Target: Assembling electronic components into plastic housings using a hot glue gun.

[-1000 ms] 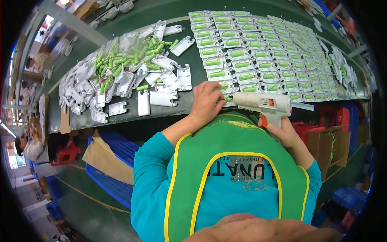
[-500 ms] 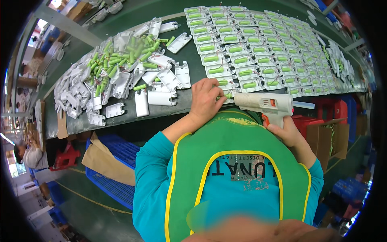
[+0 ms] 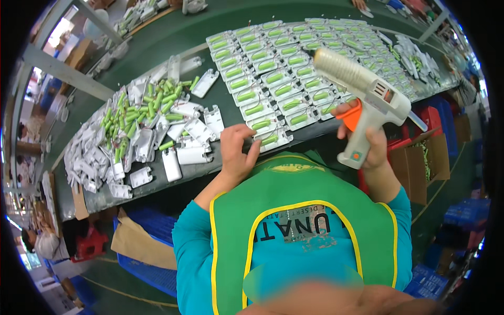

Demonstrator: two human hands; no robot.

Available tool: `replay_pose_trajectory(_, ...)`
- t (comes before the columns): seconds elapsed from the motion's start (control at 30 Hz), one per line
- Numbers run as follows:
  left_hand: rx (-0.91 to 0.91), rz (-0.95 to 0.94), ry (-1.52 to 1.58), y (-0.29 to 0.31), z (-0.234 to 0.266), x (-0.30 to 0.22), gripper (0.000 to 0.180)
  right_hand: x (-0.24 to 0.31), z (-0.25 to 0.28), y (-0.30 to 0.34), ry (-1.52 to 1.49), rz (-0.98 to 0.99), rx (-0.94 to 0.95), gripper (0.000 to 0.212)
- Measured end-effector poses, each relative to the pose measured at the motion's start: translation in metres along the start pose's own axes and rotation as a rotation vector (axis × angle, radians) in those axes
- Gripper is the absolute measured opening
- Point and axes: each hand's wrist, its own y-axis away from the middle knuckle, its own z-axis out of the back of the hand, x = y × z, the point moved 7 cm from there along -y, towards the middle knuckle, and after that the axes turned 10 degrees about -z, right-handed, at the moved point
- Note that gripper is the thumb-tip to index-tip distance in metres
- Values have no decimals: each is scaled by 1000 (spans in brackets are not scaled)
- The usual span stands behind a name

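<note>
My right hand (image 3: 374, 149) is wrapped round the handle of a white hot glue gun (image 3: 386, 100) with an orange trigger. The gun is raised over the front of the rows, its nozzle tilted up to the far left, a glue stick poking out behind. At the table's near edge, my left hand (image 3: 237, 152) has bent fingers, thumb and forefinger apart. Its fingertips are at the left end of a white plastic casing (image 3: 283, 140) with a green battery cell (image 3: 269, 140) in it. Beyond lie rows of similar casings (image 3: 275, 79) with green cells and thin wires.
Left on the table is a heap of white casings (image 3: 94, 142) topped with loose green cells (image 3: 131, 123). More parts (image 3: 417, 60) lie at the far right. Below stand a blue crate (image 3: 152, 273) with brown cardboard (image 3: 142, 244), and an open carton (image 3: 409, 181) at right.
The glue gun has lifted away from the front casing, its nozzle swinging up and away. My left hand has loosened from its bunched grip, thumb and forefinger parting. The whole view has shifted.
</note>
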Motion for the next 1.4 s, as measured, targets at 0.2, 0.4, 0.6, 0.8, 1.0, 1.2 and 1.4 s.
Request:
replay_pose_trajectory(0.2,349,-3,449,-45,-27,-43,39,-28,-55,-29,-93,183,16,86)
replay_pose_trajectory(0.4,336,270,459,-27,-38,-35,52,-61,-99,-35,-71,22,366,75)
replay_pose_trajectory(0.6,273,17,240,4,-11,-11,53,-127,-5,-4,402,-109,136,51)
replay_pose_trajectory(0.8,306,243,175,55,2,40,60,-313,200,132,563,-527,-556,29)
replay_pose_trajectory(1.0,307,154,186,32,-2,27,59,-415,232,306,574,-1244,-659,29)
replay_pose_trajectory(1.2,410,495,295,35,-7,40,62,-418,226,325,519,-1327,-614,28)
replay_pose_trajectory(1.4,219,643,307,46,-11,49,59,-406,222,303,493,-1333,-601,28)
